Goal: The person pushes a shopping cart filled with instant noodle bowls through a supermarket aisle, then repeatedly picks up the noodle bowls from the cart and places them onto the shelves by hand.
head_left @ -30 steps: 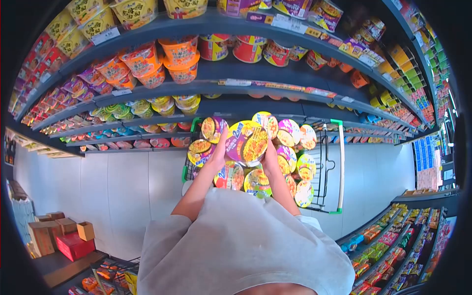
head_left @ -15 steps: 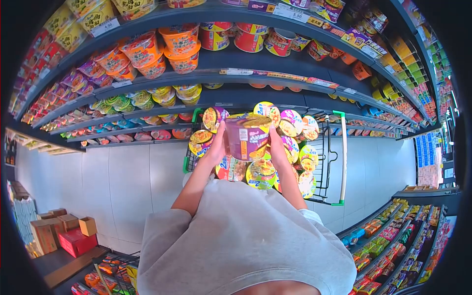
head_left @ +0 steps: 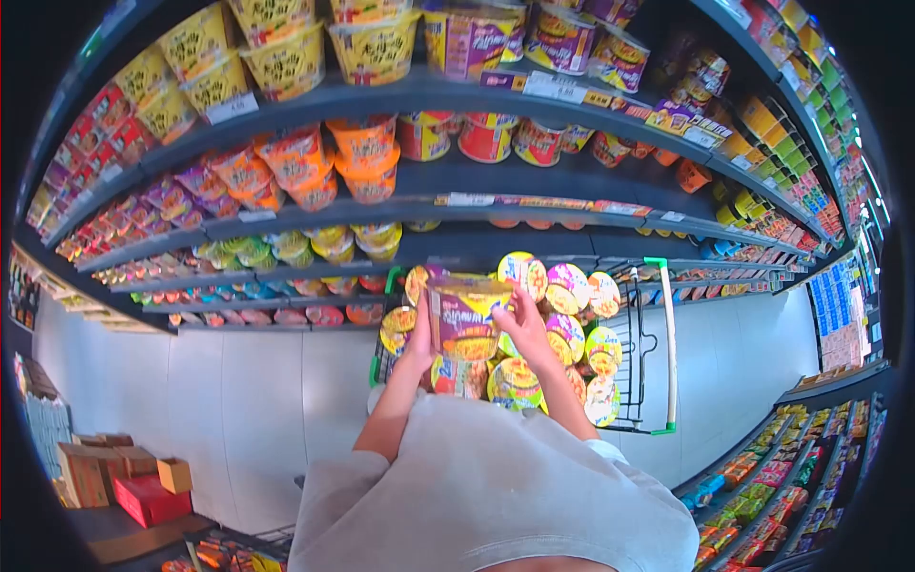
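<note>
A purple and yellow instant noodle cup (head_left: 465,322) is held upright in front of my chest, its printed side facing me. My left hand (head_left: 419,341) grips the left side of the cup. On the right side, my right hand (head_left: 526,329) is closed on it, with the thumb against the printed wall. Below the cup stands a shopping cart (head_left: 658,348) with a green-cornered frame. Several noodle cups (head_left: 515,383) lie in the cart with their round lids up, partly hidden by my hands and arms.
Ahead, a dark shelf unit (head_left: 305,107) carries rows of noodle cups, including yellow cups (head_left: 372,48) and orange tubs (head_left: 367,157). Cardboard boxes (head_left: 95,472) and a red box (head_left: 152,500) sit at lower left. Packaged goods (head_left: 762,477) fill the lower-right rack.
The cup has turned between my hands, so a different printed face shows. My right hand has shifted its grip on it. The view has tilted up, showing more of the upper shelf.
</note>
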`<state>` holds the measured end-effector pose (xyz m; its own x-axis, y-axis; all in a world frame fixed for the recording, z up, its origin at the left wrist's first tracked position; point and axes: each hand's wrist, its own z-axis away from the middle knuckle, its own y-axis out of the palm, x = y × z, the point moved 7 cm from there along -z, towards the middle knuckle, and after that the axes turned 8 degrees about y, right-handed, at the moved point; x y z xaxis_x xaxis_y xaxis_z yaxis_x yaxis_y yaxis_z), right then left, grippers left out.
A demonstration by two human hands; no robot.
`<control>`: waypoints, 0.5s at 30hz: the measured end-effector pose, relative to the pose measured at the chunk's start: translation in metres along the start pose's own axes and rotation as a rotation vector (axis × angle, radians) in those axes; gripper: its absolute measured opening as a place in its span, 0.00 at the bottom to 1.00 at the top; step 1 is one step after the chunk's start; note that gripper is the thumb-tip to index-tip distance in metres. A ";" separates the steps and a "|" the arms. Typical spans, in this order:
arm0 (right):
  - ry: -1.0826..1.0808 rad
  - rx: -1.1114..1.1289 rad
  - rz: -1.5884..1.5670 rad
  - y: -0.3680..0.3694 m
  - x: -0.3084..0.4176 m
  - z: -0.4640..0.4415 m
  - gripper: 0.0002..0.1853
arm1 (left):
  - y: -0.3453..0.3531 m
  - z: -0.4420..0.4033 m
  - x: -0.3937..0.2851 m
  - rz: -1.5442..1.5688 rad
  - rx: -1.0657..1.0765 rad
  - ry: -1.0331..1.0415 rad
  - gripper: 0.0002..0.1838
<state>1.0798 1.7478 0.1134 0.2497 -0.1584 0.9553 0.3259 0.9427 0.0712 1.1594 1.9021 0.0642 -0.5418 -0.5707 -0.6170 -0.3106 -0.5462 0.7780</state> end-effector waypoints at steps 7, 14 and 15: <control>0.010 -0.092 -0.043 -0.007 -0.007 0.012 0.34 | -0.006 0.013 -0.001 -0.690 0.087 0.084 0.30; -0.096 -0.200 0.167 -0.029 0.012 -0.012 0.44 | 0.053 -0.005 -0.044 -0.711 0.220 0.192 0.43; -0.113 -0.224 0.229 -0.027 0.029 -0.011 0.45 | 0.065 -0.012 -0.054 -0.748 0.257 0.216 0.42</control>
<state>1.0885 1.7140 0.1357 0.2409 0.0954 0.9659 0.4683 0.8602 -0.2017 1.1779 1.8898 0.1470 0.0335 -0.2309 -0.9724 -0.7140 -0.6864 0.1384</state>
